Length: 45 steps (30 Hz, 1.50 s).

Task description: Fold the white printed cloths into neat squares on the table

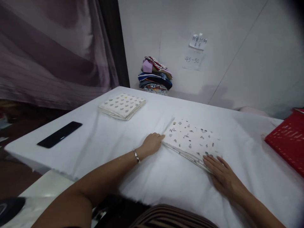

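A folded white cloth with small grey leaf and plant prints (190, 137) lies on the white-covered table. My left hand (152, 145), wearing a silver bracelet at the wrist, has its fingers closed at the cloth's left corner. On the cloth's near right corner rests my right hand (219, 172), fingers stretched out over the top. Layered edges show along the near side of the cloth. Farther back on the left sits a second folded white cloth with a grey leaf pattern (122, 106).
A black phone-like slab (60, 134) lies at the table's left. Something red and folded (288, 142) is at the right edge. Behind the table rises a stack of folded fabrics (155, 76) by the wall. A mauve curtain (52, 47) hangs at the left.
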{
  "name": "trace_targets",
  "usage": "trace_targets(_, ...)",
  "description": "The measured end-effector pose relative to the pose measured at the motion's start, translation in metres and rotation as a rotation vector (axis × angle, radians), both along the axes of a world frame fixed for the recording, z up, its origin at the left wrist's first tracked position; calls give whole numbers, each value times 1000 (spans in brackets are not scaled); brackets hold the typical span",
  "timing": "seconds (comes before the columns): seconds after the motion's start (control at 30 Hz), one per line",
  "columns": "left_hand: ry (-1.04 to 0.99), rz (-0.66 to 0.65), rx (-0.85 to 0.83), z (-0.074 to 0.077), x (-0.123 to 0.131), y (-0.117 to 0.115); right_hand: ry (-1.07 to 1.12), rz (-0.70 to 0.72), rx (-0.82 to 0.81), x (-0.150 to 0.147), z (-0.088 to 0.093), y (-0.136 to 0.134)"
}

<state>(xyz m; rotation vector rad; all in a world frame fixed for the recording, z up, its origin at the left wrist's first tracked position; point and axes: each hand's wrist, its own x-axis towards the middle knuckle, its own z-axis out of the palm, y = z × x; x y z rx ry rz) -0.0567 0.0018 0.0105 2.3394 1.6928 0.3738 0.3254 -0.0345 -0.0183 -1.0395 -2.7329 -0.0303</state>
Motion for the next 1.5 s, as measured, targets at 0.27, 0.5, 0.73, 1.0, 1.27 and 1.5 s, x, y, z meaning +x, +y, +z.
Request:
trace_targets(0.27, -479, 288, -256, 9, -9, 14, 119, -107, 6, -39, 26, 8)
trace_targets(0.5, -445, 406, -341, 15, 6, 24, 155, -80, -3, -77, 27, 28)
trace_targets(0.73, -489, 396, -291, 11, 12, 40, 181, -181, -27, -81, 16, 22)
trace_targets(1.0, -529, 419, -277, 0, 12, 43, 169, -144, 13, -78, 11, 23)
trace_targets(1.27, -460, 454, -305, 0, 13, 44, 150, -167, 15, -84, 17, 20)
trace_targets(1.5, -434, 450, -286, -5, 11, 41, 134, -153, 41, -79, 14, 16)
